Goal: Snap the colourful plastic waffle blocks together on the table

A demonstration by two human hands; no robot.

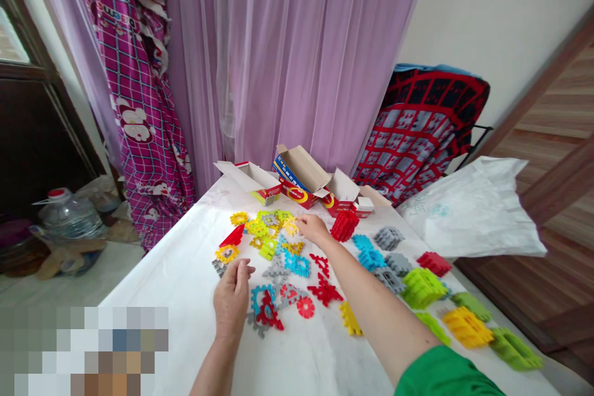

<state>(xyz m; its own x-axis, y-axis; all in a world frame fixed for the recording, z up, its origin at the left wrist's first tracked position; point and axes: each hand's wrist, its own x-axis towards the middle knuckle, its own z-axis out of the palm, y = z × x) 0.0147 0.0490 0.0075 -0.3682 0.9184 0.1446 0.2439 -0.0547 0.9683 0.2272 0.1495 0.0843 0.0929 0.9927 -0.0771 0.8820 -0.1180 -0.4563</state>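
A white-covered table (153,303) fills the near part of the room, its top scattered with notched plastic pieces. Nearest, at the person's right, a green sleeve (443,374) enters above the bare right forearm. Along that side stand stacks of like pieces: an olive-green stack (516,348), a yellow stack (468,327) and, a little farther, a lime stack (423,288).

The left hand (232,294) is raised over the table with its fingers curled together; whether anything is inside them cannot be told. Just to its right lie a red triangular piece (269,314), a blue square frame (262,297) and a red disc (305,307). Beyond these are a red star-shaped piece (325,291) and a blue piece (297,265).

Farther out, the right hand (314,229) reaches across, its fingertips at a pale yellow piece (291,226) on the right edge of a yellow-and-lime cluster (260,228); the view does not show whether they have closed on it. A red stack (344,225) is near that hand's wrist.

At the table's far end sit open cardboard boxes (297,170), with a white bag (473,210) off to the right. Behind everything hangs a lilac curtain (288,62).
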